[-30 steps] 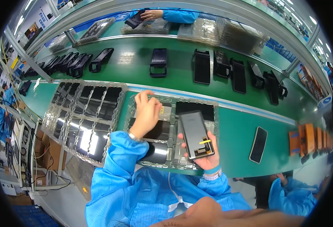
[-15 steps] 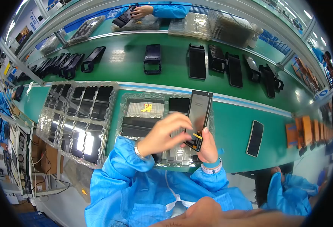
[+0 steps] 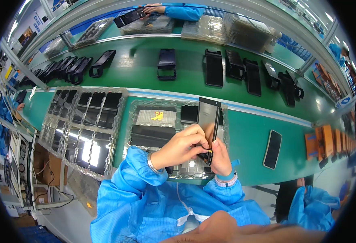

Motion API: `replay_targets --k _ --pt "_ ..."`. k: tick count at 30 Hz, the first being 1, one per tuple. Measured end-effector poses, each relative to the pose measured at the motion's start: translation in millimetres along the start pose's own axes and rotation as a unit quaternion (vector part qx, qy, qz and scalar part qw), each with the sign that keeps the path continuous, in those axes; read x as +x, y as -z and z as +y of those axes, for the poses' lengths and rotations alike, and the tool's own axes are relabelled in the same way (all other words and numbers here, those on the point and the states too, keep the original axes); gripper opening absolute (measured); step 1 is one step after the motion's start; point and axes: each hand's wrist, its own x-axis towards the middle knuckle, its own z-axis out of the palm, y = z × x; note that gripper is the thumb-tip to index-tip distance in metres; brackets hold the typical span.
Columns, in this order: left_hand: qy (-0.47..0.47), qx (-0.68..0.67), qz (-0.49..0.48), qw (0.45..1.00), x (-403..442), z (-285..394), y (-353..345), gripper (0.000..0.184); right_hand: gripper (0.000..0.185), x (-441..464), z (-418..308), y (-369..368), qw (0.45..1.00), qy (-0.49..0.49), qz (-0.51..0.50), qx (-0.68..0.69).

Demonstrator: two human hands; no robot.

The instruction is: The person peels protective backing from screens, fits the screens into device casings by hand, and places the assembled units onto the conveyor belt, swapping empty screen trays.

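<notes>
My right hand (image 3: 221, 158) grips a black phone screen panel (image 3: 208, 117) by its lower right edge, holding it upright and tilted over the tray. At the panel's lower end a small yellow tab (image 3: 210, 151) shows. My left hand (image 3: 185, 145) has its thumb and fingers pinched together on this tab, partly covering the panel's lower left part. Beneath both hands lies a clear plastic tray (image 3: 132, 117) with dark panels (image 3: 151, 136) in its compartments. Several loose yellow pieces (image 3: 157, 116) rest in its upper left compartment.
Left stands another clear tray (image 3: 120, 117) of dark panels. A phone-like device (image 3: 272, 149) lies on the table to the right, near orange holders (image 3: 323, 139). Beyond, black device housings (image 3: 167, 64) sit on a green belt (image 3: 133, 65). Across it, a co-worker's hand (image 3: 155, 8) holds a dark part.
My left hand has come down and right, closing its fingers on the yellow tab. The panel has turned more edge-on. Housings on the belt have shifted slightly right.
</notes>
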Motion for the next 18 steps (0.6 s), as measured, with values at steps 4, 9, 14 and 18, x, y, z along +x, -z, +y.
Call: replay_targets --k 4,9,14,18 --pt "-0.193 0.196 0.058 0.960 1 3 0 0.023 0.054 7 -5 -14 0.993 0.037 0.112 0.023" --pt "-0.078 0.130 0.079 0.985 -19 7 -7 0.022 0.063 13 -5 -5 0.978 0.150 0.143 0.024" --pt "0.259 -0.234 0.038 0.936 -25 -14 21 0.044 0.068 16 -5 0 0.914 0.297 0.278 -0.014" --pt "0.259 0.247 0.170 0.918 -10 -95 90 0.026 0.068 14 -6 5 0.926 0.289 0.242 -0.029"
